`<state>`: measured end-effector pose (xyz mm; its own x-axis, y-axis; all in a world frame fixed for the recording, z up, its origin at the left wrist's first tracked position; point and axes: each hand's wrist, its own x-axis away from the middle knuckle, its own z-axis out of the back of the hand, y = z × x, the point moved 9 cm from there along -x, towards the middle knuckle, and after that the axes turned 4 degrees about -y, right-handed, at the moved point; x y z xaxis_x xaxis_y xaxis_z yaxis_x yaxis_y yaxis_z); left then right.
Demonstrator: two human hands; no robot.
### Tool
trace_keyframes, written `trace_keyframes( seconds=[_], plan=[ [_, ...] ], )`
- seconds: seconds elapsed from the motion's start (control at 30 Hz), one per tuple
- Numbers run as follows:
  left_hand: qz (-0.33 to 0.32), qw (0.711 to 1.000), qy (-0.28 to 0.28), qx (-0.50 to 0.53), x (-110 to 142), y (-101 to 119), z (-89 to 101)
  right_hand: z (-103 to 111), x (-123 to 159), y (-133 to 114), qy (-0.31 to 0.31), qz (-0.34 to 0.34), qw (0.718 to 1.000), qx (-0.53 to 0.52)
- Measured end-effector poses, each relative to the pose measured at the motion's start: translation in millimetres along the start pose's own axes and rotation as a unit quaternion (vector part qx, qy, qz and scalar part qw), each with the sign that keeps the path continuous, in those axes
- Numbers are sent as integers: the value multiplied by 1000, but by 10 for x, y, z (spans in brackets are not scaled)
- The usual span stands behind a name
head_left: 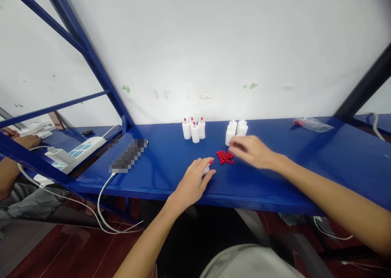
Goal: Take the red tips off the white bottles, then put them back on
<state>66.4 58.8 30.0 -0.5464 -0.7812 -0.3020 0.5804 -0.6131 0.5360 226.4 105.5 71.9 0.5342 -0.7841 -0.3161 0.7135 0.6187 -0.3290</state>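
My left hand [194, 178] is closed around a small white squeeze bottle [206, 169] with a red cap on its tip, near the front of the blue table; the fingers hide most of the bottle. Slightly blurred, my right hand [252, 151] is beside several white bottles [230, 135] that show no red caps. Its fingers are curled with a gap to the thumb, and nothing shows between them. Whether the fingertips touch the front bottle I cannot tell. Between my hands lies a pile of small red caps [225, 157]. Several white bottles with red caps [194, 133] stand upright farther back.
On the blue table [165, 159], a blurred-out dark device [128, 155] with a white cable lies left. A clear plastic bag [314, 124] lies at the back right. Blue frame posts [91, 62] and a power strip [79, 149] are left, near another person's arm [7, 174].
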Motion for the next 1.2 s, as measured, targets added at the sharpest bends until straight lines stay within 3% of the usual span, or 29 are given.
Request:
trace_keyframes(
  seconds=[0.07, 0.13, 0.27, 0.43, 0.53, 0.63, 0.73, 0.9, 1.07, 1.2],
  plan=[
    [1, 1000, -4, 5, 2, -27, -17, -211, 23, -315, -63, 73, 995, 5],
    [-6, 1000, -20, 7, 7, -19, -48, -355, 44, -545, -79, 135, 987, 37],
    [-39, 998, -53, -22, 23, 101, -77, -502, 84, -729, -94, 201, 975, 30],
    [-65, 993, -47, -82, 41, 231, -48, -330, 62, -528, -96, 129, 983, -90],
    [-36, 997, -36, -51, 39, 179, -34, -127, 32, -240, -86, 60, 993, -60],
    [-4, 999, -28, -33, 36, 102, -32, -76, 43, 59, -144, -2, 989, 21],
    [11, 999, -30, -36, 31, 63, -40, -173, 97, 236, -224, -49, 973, 34],
    [16, 998, -36, -44, 25, 37, -53, -343, 119, 224, -269, -58, 960, -44],
    [-26, 997, -40, -53, 18, 113, -66, -274, 96, 204, -247, -50, 966, -58],
    [-26, 997, -49, -44, 7, 129, -68, -226, 78, -84, -202, 3, 977, -61]
  ],
)
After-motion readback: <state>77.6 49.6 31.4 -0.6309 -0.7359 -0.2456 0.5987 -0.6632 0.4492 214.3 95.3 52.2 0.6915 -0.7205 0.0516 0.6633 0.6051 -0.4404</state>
